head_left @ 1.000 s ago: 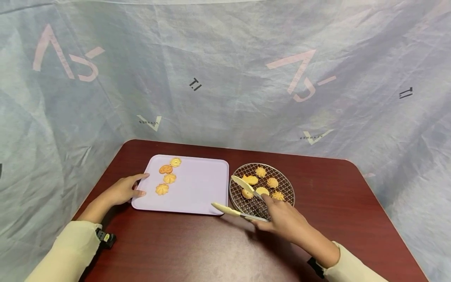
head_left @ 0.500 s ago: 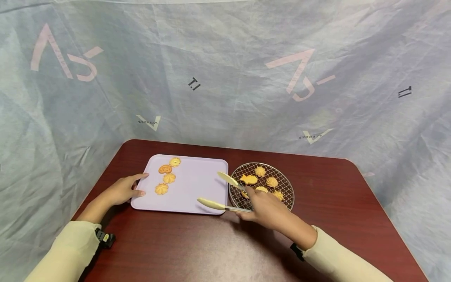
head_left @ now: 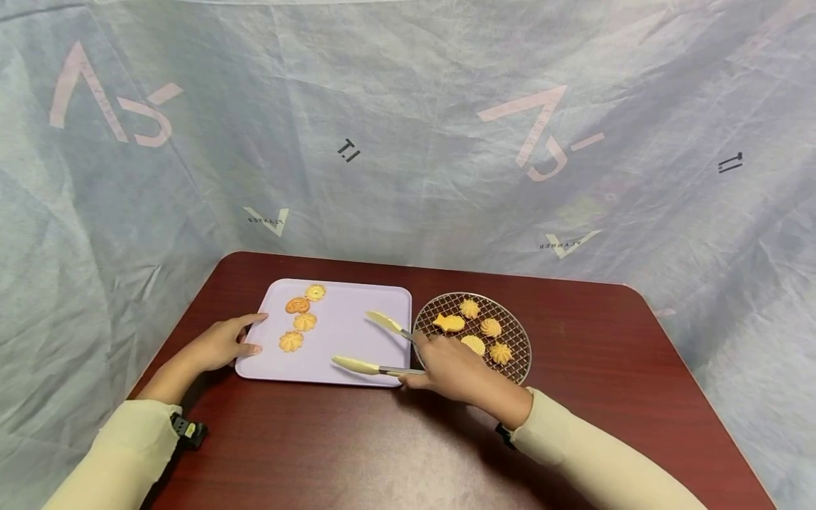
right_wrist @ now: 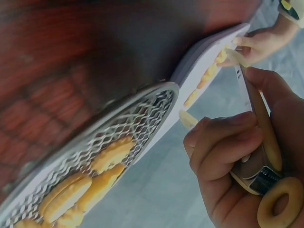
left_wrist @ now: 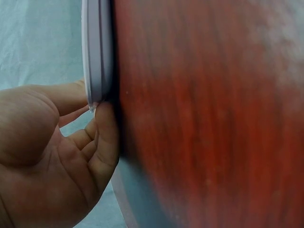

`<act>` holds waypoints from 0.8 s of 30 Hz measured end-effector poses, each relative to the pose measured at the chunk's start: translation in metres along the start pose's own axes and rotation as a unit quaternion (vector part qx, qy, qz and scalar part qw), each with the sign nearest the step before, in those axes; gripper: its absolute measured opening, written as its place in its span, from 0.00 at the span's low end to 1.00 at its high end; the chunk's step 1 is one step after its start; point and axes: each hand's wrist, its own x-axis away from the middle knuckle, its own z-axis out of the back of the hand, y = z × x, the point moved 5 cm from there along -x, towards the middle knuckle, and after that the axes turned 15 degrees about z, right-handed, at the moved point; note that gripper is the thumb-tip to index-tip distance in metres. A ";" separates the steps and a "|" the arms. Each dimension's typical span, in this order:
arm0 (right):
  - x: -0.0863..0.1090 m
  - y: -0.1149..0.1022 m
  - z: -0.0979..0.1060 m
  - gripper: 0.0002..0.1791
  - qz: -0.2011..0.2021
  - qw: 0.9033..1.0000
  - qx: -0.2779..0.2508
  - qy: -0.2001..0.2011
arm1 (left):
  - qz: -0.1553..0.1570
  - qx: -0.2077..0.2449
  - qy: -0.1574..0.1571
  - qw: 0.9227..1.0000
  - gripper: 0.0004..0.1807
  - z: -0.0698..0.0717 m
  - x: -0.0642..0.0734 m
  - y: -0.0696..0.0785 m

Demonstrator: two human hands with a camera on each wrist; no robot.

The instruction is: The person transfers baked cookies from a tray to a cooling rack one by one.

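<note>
My left hand (head_left: 218, 346) grips the left edge of a lilac tray (head_left: 382, 301); in the left wrist view the tray rim (left_wrist: 99, 57) sits between thumb and fingers. Several cookies (head_left: 304, 322) lie in a slanting line on the tray's left half. With my right hand (head_left: 455, 365) I hold metal tongs with cream tips (head_left: 357, 365). The two tips stand spread apart over the tray's right part, nothing between them. In the right wrist view, fingers wrap the tongs' handle (right_wrist: 268, 137), whose end carries a ring (right_wrist: 280, 203).
A round wire rack (head_left: 510, 312) stands right beside the tray, partly under my right hand. It holds several cookies, among them a fish-shaped one (head_left: 449, 323) and a swirled one (head_left: 491, 327). The dark red table (head_left: 593, 354) ends at a pale printed cloth (head_left: 408, 142).
My right hand has carried the spread tongs leftward, from over the rack to over the tray. The fish-shaped cookie has come into fuller view. The left hand stays on the tray edge.
</note>
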 end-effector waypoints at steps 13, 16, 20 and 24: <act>-0.032 -0.020 -0.011 0.41 0.007 0.998 0.032 -0.046 | -0.004 -0.002 0.001 1.000 0.38 0.001 0.001 0.002; -0.037 -0.024 -0.013 0.42 0.004 0.998 0.040 -0.048 | -0.002 -0.002 -0.001 1.000 0.38 0.001 0.001 0.002; -0.045 -0.027 -0.014 0.42 0.000 0.997 0.053 -0.048 | -0.002 -0.004 0.000 1.000 0.38 0.001 0.001 0.001; -0.054 -0.029 -0.015 0.43 0.005 0.996 0.068 -0.051 | -0.001 -0.003 0.000 1.000 0.38 0.000 0.001 0.001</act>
